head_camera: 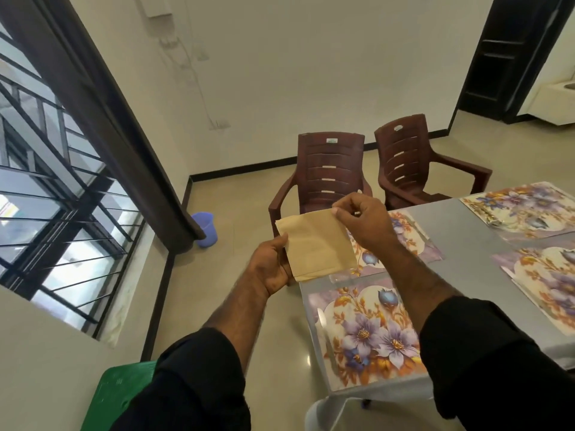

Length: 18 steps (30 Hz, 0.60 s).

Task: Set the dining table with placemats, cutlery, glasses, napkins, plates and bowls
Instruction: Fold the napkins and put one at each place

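Observation:
I hold a beige folded napkin (317,245) in the air, off the table's left edge. My left hand (271,265) grips its lower left side. My right hand (362,219) pinches its top right corner between thumb and fingers. Several floral placemats lie on the grey table (460,244): one near me (367,334), one partly behind the napkin and my right hand (410,241), and two on the right (525,209) (547,281). Something small and shiny, perhaps cutlery (497,220), lies on the far right placemat.
Two brown plastic chairs (329,169) (407,157) stand beyond the table. A blue bucket (205,228) sits on the floor by a dark pillar. A green plastic stool (121,396) is at my lower left. A barred window fills the left side.

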Motion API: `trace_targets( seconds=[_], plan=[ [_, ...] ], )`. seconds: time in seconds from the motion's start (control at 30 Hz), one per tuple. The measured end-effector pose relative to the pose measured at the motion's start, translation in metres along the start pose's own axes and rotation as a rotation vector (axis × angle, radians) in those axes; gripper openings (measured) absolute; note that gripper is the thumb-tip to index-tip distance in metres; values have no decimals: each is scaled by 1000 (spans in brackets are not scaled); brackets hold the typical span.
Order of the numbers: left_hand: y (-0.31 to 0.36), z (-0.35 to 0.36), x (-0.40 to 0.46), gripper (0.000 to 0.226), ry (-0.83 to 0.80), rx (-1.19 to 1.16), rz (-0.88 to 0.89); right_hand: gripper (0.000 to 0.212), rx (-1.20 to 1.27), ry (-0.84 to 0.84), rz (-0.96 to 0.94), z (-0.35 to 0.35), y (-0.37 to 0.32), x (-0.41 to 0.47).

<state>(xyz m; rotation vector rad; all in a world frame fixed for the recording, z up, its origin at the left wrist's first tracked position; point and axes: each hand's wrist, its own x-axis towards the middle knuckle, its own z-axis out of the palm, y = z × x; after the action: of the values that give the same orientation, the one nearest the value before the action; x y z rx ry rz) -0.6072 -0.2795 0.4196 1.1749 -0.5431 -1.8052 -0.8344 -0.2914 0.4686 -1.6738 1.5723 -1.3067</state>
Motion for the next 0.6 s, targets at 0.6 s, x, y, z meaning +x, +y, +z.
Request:
trace_targets(
  seconds=[0.6],
  plan=[
    [-18, 49, 29, 51, 6, -91, -1, 21, -468, -269, -346, -4, 30, -31]
  ],
)
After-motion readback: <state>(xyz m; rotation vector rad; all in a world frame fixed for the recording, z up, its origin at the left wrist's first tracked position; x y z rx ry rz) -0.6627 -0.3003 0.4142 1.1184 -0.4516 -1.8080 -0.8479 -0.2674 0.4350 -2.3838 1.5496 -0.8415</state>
